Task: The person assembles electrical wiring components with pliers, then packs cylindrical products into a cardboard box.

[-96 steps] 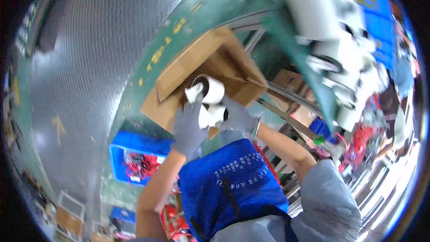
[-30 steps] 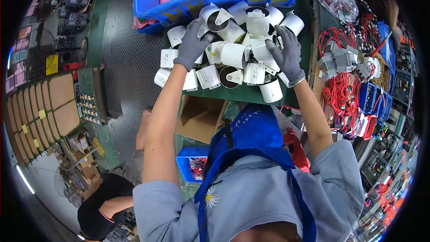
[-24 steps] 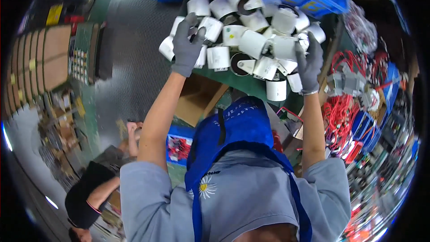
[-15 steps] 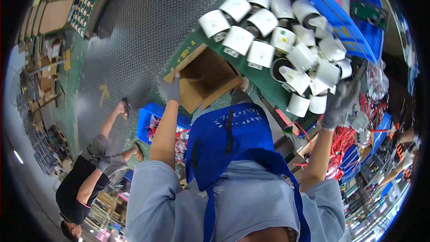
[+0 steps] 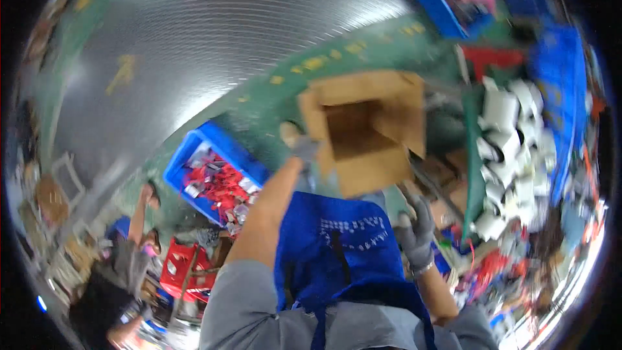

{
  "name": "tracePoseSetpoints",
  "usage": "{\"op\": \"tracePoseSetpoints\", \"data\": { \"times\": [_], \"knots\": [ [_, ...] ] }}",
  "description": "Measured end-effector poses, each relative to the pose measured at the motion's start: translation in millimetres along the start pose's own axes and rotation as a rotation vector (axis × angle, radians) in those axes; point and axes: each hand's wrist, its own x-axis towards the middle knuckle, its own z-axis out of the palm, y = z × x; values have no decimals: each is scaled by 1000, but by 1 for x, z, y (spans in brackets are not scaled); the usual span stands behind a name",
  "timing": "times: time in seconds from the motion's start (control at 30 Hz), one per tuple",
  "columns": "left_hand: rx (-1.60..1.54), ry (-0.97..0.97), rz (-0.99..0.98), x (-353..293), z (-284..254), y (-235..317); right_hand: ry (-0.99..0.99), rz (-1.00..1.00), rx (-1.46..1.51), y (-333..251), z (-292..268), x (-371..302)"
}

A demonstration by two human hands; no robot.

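An open cardboard box (image 5: 382, 175) is in front of me, its flaps spread and its dark inside facing up; no contents show in it. My left hand (image 5: 304, 148), in a grey glove, is closed at the box's left edge, its fingers partly blurred. My right hand (image 5: 416, 233), also gloved in grey, is just off the box's near right corner. Its fingers are apart and nothing is in them. To the right, white cylindrical housings (image 5: 502, 113) lie heaped on a green-edged table (image 5: 472, 175).
A blue crate (image 5: 175, 172) of red and white parts stands on the floor at left. A blue bin (image 5: 434, 0) with pink pieces is at the far right. A blue board (image 5: 564, 104) stands behind the housings. Another person (image 5: 107, 298) is at lower left.
My view has turned to the right of the room's layout, shifting the table rightward. The box has swung away from the table with my left hand; my right hand has left the housings.
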Motion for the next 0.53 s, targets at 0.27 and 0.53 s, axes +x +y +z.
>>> {"op": "tracePoseSetpoints", "data": {
  "times": [0.27, 0.53],
  "knots": [
    [-73, 298, 217, -207, -241, 102, 26, 30, 363, -85, 40, 41],
    [-568, 978, 344, -394, -414, 27, -301, 154, 501, -35, 44, 146]
  ]
}}
